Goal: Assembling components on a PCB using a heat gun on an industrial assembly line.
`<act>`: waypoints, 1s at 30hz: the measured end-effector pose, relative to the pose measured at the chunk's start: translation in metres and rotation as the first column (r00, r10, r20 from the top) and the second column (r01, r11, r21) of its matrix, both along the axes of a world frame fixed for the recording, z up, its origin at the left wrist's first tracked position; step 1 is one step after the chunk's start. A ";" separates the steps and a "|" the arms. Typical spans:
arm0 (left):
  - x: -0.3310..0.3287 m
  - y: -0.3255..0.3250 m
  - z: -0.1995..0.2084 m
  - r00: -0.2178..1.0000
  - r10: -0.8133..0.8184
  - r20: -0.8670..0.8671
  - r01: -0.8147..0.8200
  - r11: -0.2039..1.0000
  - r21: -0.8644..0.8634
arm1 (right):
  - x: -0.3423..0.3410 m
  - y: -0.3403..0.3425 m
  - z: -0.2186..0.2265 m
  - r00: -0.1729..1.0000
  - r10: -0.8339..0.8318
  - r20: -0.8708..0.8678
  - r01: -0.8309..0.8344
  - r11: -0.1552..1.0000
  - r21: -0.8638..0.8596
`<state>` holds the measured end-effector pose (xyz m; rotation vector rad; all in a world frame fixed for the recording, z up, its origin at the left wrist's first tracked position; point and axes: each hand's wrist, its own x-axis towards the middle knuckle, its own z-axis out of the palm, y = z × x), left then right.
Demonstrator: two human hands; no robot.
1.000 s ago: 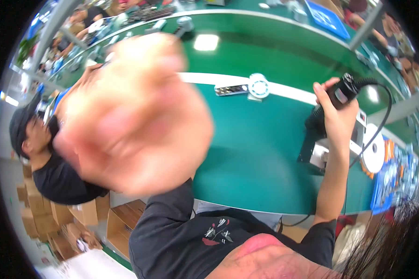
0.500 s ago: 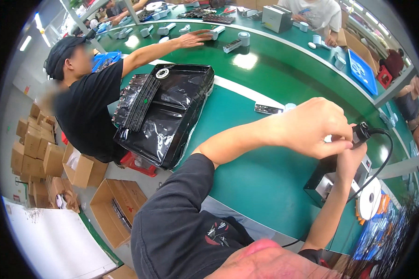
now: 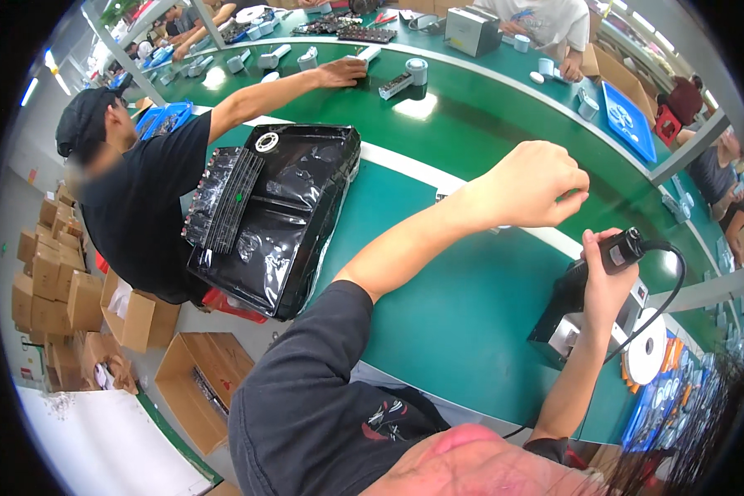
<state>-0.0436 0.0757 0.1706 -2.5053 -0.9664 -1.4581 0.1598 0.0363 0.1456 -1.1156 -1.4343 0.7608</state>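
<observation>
My right hand (image 3: 605,289) grips a black corded electric screwdriver (image 3: 620,250), its cable looping down on the right. It is above a dark box-shaped machine with metal panels (image 3: 558,335). My left hand (image 3: 537,186) is raised over the far edge of the green worktable (image 3: 446,306), apart from the screwdriver. Its fingers are curled together, and whatever may be in them is hidden. Beneath my left wrist, a small pale part (image 3: 443,196) is mostly covered.
A black plastic-lined tray (image 3: 306,223) bearing dark circuit-board strips (image 3: 233,202) is on the left. Beside it a co-worker's hand (image 3: 343,73) touches a pale device on the green conveyor (image 3: 463,124). A white reel (image 3: 643,351) and blue-and-orange parts lie right. Cardboard boxes (image 3: 202,380) stand lower left.
My left hand has come off the screwdriver and moved up and left. My right hand keeps the screwdriver, now more fully visible. The co-worker's outstretched hand has closed at a conveyor device.
</observation>
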 end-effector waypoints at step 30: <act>0.086 -0.100 -0.045 0.758 -0.592 0.274 0.620 0.784 -0.023 | -0.009 0.093 -0.059 0.982 -0.020 -0.189 0.089 0.925 0.368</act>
